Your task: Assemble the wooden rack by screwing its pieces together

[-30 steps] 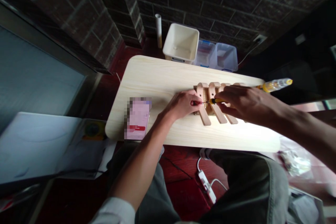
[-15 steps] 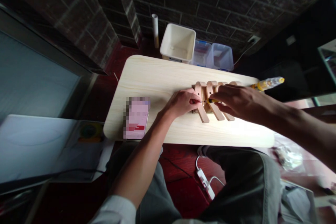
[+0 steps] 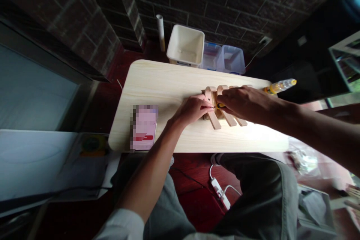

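Note:
A wooden rack of several curved slats (image 3: 214,117) lies on the pale wooden table (image 3: 168,82). My left hand (image 3: 192,109) is closed in a pinch at the rack's left end, its fingertips touching the nearest slat. My right hand (image 3: 244,103) is wrapped round a small yellow-handled screwdriver (image 3: 219,105), whose tip points left toward my left fingertips. What the left fingers pinch is too small to make out.
A blurred pink phone (image 3: 144,127) lies at the table's front left. A second yellow screwdriver (image 3: 279,86) rests at the right edge. A white bin (image 3: 186,46) and clear lidded boxes (image 3: 225,59) stand behind the table. A power strip (image 3: 220,194) lies on the floor.
The view has shifted, so everything sits further left. My right hand has moved closer to my left hand, and the screwdriver's shaft is now mostly hidden between them.

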Motion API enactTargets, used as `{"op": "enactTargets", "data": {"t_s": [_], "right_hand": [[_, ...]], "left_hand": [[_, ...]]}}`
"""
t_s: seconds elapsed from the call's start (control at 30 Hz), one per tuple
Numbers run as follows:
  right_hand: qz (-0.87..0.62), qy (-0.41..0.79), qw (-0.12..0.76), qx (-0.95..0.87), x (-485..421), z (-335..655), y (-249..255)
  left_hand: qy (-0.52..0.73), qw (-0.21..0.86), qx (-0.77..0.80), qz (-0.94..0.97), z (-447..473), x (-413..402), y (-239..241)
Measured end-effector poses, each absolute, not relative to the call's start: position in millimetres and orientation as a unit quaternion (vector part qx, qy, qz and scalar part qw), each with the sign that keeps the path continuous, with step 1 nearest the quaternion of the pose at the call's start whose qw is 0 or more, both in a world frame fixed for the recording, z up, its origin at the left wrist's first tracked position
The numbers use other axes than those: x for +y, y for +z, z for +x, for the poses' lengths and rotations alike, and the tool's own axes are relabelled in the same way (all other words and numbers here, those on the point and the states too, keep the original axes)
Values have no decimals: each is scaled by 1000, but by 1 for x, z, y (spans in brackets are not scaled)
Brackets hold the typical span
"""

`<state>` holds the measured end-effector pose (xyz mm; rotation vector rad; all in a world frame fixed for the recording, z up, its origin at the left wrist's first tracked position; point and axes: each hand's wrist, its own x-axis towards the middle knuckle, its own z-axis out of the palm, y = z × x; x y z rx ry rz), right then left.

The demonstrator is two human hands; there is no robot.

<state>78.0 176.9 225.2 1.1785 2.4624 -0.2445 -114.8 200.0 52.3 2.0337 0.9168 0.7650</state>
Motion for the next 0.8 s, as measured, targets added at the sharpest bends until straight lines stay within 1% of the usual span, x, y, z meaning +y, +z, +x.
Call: {"op": "enactTargets", "data": {"t_s": [0.1,0.27,0.53,0.67,0.8], "right_hand": [[432,-92,227,868,179,72,228],[424,-64,258,866,180,70,230],[458,-38,273,845,176,65,231],[459,-17,271,846,174,61,232],[452,-23,274,848,174,60,235]], "left_hand": [[288,369,374,801,-118,200,50],[270,368,388,801,-120,201,46],[297,410,359,784,-118,202,43],[307,400,353,788,-125,192,46],[339,367,333,800,-131,181,43]]}}
